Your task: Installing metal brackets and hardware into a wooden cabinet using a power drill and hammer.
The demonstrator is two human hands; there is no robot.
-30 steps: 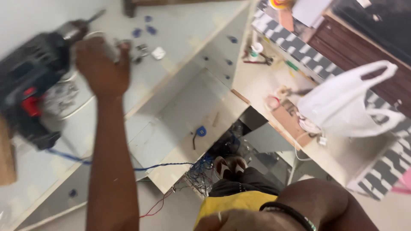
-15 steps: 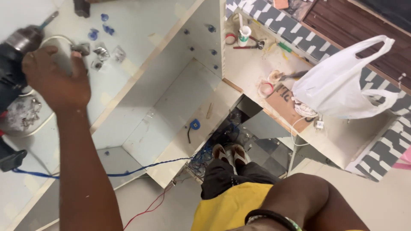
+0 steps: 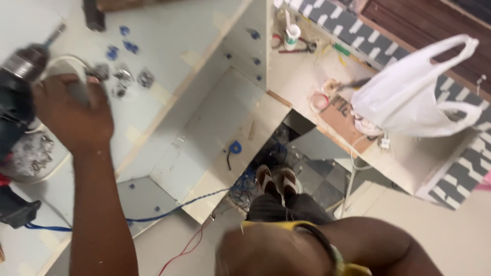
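Power drill (image 3: 20,97), left hand (image 3: 71,115) nearer

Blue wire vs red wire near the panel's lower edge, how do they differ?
The blue wire is thicker than the thin red wire. The blue wire runs long across the white panel toward the left hand's side; the red wire shows only a short curl on the floor. Both lead toward the wire tangle by the feet.

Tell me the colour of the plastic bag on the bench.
White, plain with no pattern; the plastic bag shows clearly in the head view, at the right.
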